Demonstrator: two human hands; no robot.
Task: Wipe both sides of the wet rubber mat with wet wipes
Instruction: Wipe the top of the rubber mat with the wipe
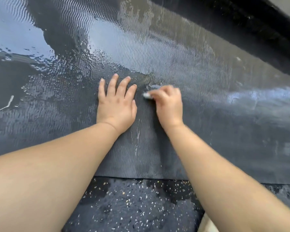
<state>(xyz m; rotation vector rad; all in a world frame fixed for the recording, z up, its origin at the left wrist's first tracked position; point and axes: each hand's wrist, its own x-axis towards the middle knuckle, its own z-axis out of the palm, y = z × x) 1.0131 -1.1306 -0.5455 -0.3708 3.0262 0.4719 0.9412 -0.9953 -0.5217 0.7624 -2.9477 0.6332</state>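
Observation:
A large black rubber mat (199, 67) with a fine wavy rib pattern fills most of the view, wet and shiny across its far and left parts. My left hand (115, 104) lies flat on the mat near the middle, fingers spread and straight. Just to its right, my right hand (167, 104) has its fingers curled round a small bunched wet wipe (147, 95) and presses it onto the mat; only a whitish bit of the wipe shows at the fingertips. The right hand is blurred.
The mat's near edge runs across the lower part of the view, over a dark speckled wet floor (132, 206). A small white scrap (7, 102) lies on the mat at the left. A dark raised edge (241, 27) runs along the top right.

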